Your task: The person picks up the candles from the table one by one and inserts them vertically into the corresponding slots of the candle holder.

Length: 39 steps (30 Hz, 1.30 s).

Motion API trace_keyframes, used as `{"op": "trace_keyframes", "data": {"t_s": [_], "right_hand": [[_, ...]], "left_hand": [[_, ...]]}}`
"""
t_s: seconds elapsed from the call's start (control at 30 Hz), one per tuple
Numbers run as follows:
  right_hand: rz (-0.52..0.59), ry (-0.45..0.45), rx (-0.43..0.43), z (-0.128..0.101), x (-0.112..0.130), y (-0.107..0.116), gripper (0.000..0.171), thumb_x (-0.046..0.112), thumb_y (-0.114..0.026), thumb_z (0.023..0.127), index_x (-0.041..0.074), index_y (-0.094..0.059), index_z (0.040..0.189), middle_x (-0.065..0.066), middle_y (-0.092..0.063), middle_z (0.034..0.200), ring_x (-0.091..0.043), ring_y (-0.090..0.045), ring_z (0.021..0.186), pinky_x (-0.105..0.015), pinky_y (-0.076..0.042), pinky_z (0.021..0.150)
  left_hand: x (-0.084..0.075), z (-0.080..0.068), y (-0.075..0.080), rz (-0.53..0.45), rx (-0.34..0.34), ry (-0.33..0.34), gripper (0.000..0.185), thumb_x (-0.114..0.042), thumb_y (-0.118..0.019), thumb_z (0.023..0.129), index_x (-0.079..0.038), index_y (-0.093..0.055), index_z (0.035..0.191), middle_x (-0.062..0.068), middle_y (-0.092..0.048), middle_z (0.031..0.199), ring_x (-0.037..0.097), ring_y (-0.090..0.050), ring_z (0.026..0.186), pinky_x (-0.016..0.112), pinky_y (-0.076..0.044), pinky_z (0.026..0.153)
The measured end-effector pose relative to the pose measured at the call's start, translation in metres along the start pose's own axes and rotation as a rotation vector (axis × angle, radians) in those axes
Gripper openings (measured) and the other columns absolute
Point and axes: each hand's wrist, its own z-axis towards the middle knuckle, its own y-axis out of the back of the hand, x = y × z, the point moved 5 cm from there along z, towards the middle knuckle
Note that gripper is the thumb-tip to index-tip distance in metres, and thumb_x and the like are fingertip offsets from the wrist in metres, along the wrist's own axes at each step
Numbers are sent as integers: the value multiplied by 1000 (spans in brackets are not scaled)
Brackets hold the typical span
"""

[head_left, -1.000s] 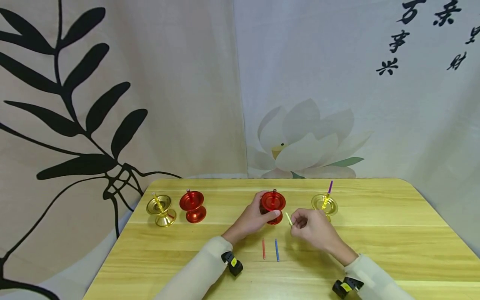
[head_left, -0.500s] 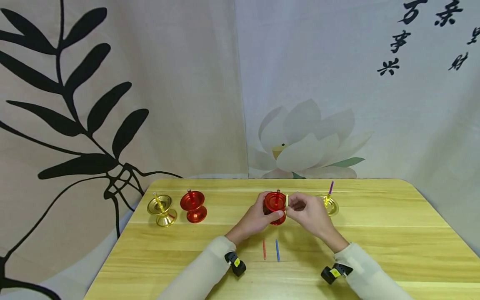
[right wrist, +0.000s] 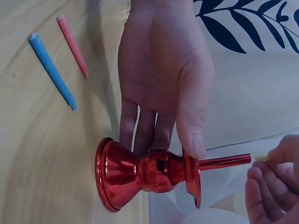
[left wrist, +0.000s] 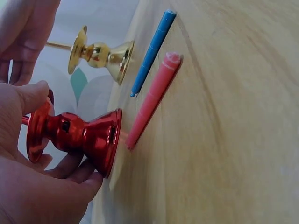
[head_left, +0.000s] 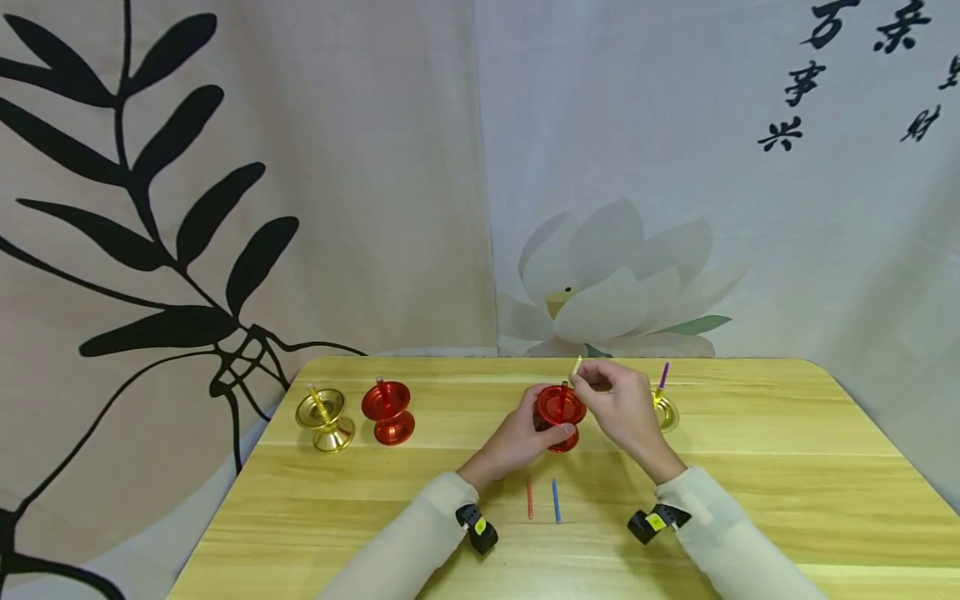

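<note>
Landmark: red candlestick [head_left: 558,407]. Upright; whether its base meets the wood is hard to tell. Left hand [head_left: 517,442] is curled round it, gripping from the left. Right hand [head_left: 618,408], at its upper right, pinches a pale yellow candle [head_left: 577,365]. Right wrist view: candle end just off the mouth of the landmark's tube [right wrist: 224,162]; cannot tell whether they touch.

Surroundings, from the landmark: right, a gold candlestick [head_left: 664,412] bearing a purple candle [head_left: 665,375], partly masked by the right hand and the nearest obstruction on that side. Well to the left, another red candlestick [head_left: 387,410]; past that, a second gold candlestick [head_left: 325,419]. On the near side, a pink-red candle [head_left: 529,498] and a blue candle [head_left: 557,500] lie roughly parallel, apart, between the forearms.

Edges: table [head_left: 787,467] has its far edge a little beyond the landmark, printed curtain [head_left: 375,167] behind. Left edge passes close to the second gold candlestick. Right of the purple candle's holder, a broad stretch of wood runs to the slanting right edge.
</note>
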Motion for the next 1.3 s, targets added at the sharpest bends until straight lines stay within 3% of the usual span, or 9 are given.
{"op": "trace_keyframes", "data": {"t_s": [0.37, 0.83, 1.3], "right_hand": [[-23, 18, 9, 2, -5, -3, 8, 0, -79, 99, 7, -80, 95, -2, -78, 89, -20, -75, 81, -20, -60, 74], [-41, 77, 4, 2, -5, -4, 10, -4, -79, 96, 6, -79, 94, -1, -79, 88, -19, -77, 79, -45, -67, 76], [-53, 81, 18, 3, -4, -3, 12, -3, -78, 97, 8, -80, 93, -1, -79, 88, -19, -77, 80, -40, -67, 74]], "left_hand": [[-2, 0, -4, 15, 4, 11, 69, -28, -77, 106, -12, -40, 162, 8, -64, 147, 23, -64, 132, 46, -52, 114], [-5, -1, -5, 33, 2, 30, 70, -29, -76, 107, -12, -39, 163, 8, -63, 148, 25, -63, 134, 47, -51, 115], [-6, -2, -5, 39, 0, 30, 70, -29, -75, 107, -12, -38, 164, 8, -61, 150, 25, -62, 136, 47, -50, 116]]}}
